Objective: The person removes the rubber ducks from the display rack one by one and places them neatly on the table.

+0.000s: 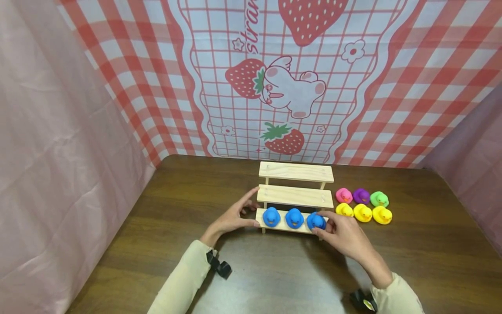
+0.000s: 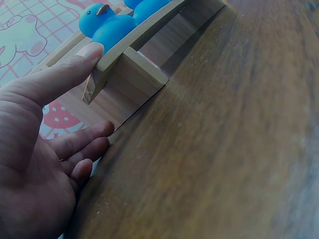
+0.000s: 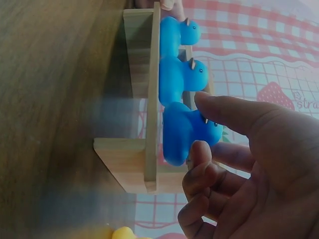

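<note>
Head view: the hands are apart, one at each end of the rack [image 1: 295,197]. The right hand [image 1: 347,233] pinches the right blue duck [image 1: 316,221] between thumb and finger at the right end of the front step [image 1: 283,224]; whether the duck's base sits fully on the wood I cannot tell. The left hand [image 1: 231,216] is spread, thumb against the front step's left end, index fingertip at the middle step's left end, its other fingers loosely bent.

The left blue duck [image 1: 271,216] and the middle blue duck [image 1: 294,218] stand on that same step, with narrow gaps between the three. The middle and far steps show bare wood from end to end.

Right of the rack, just past the right hand, three yellow ducks [image 1: 362,213] form a near row; behind them sit a pink duck [image 1: 344,196], a purple duck [image 1: 361,196] and a green duck [image 1: 379,199]. Only a slim strip separates these from the rack.

The bench [image 1: 157,209] runs wide to its left and right edges; its far edge, close behind the rack, meets a strawberry cloth [image 1: 211,87].
</note>
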### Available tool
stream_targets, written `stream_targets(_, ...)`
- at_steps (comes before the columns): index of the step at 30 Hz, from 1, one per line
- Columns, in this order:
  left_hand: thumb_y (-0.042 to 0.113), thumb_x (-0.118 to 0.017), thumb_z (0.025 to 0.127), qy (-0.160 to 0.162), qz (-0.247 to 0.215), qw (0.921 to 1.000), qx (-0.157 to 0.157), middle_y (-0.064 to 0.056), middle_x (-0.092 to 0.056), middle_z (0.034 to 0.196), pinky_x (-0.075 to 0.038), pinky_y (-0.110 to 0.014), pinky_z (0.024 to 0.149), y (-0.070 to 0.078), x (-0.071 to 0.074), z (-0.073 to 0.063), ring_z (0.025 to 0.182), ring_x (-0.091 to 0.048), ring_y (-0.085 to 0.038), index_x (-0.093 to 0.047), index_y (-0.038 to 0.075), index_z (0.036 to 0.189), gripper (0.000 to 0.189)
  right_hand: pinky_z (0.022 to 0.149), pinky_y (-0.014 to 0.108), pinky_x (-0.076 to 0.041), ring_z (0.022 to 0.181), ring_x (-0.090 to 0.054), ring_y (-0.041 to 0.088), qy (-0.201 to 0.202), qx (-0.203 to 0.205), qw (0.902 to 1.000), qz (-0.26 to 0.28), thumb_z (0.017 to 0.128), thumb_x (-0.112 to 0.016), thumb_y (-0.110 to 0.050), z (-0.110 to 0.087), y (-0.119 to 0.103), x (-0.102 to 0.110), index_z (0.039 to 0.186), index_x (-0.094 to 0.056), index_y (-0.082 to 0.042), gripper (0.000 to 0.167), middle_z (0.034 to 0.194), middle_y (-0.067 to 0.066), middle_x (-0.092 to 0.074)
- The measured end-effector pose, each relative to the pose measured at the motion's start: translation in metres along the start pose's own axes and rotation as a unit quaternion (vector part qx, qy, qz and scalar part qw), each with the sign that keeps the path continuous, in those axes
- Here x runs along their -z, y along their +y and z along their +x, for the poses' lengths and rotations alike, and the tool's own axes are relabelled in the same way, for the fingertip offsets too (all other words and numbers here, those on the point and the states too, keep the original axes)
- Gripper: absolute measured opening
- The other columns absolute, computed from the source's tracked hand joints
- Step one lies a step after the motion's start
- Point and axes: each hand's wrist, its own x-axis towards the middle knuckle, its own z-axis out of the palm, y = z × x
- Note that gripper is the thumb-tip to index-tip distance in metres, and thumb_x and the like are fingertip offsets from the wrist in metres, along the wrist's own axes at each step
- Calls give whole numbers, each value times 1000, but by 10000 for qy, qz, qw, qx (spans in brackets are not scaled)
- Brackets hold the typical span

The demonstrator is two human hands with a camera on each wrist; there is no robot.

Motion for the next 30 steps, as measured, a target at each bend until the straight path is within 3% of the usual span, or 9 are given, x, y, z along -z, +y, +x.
stream_targets(9,17,-81,82,-11,-21,10000,-7,-18,-64,128,-40,-35,95,-1,0,0,117,-56,-30,-17,26,162,103,53,20,-37,57,-42,-3,192,117,9997,65,82,-82,-26,-3,4,13,112,-72,-9,36,63,-10,-52)
stream_targets(15,19,-82,82,-27,-3,10000,-7,-18,-64,128,-40,-33,95,0,0,0,117,-56,-27,-17,25,162,103,52,20,-36,57,-40,-5,518,283,9982,46,78,-85,-21,-8,10,22,111,-72,-4,40,62,-9,-50)
stream_targets(30,9,-80,81,13,-110,9999,-85,-22,-64,127,-40,-39,95,-1,0,0,117,-56,-35,-17,22,162,104,51,20,-34,56,-39,-4,593,-9,9980,-210,78,-85,-23,-18,32,43,111,-70,1,43,63,-6,-49)
